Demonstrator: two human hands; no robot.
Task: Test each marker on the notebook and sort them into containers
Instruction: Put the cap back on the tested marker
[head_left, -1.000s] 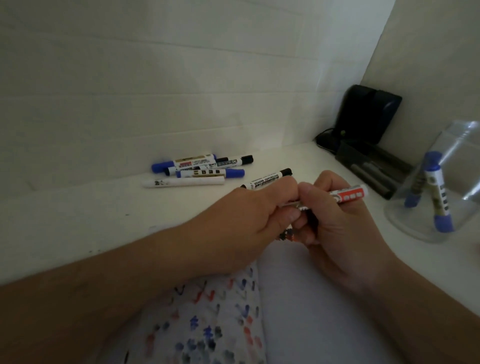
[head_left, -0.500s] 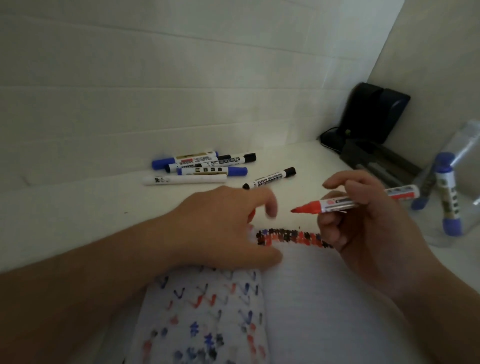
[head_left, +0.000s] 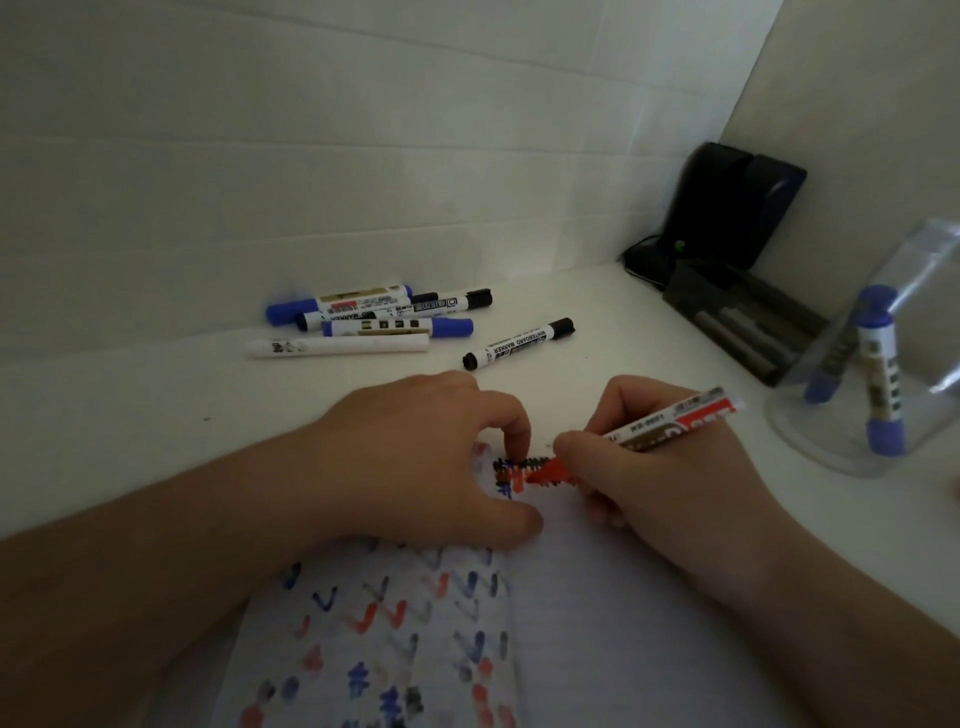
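Observation:
My right hand (head_left: 660, 467) grips an uncapped red marker (head_left: 680, 418); its red tip touches the row of black and red scribbles (head_left: 519, 470) at the top of the open notebook (head_left: 597, 623). My left hand (head_left: 415, 462) rests on the notebook's left page with the fingers curled and the index fingertip pressed down beside the scribbles. The cap it pulled off does not show now. Several capped markers (head_left: 374, 322) lie in a pile by the back wall. A black whiteboard marker (head_left: 519, 344) lies alone, closer to my hands.
A clear plastic container (head_left: 924, 291) at the right holds two blue markers (head_left: 880, 364). A dark tray (head_left: 748, 322) with dark markers lies behind it, next to a black device (head_left: 727, 208) in the corner. The left page is covered with coloured test marks.
The hands pulled the cap off the red marker and parted. My right hand then brought the tip down onto the scribble row, and my left hand settled on the page.

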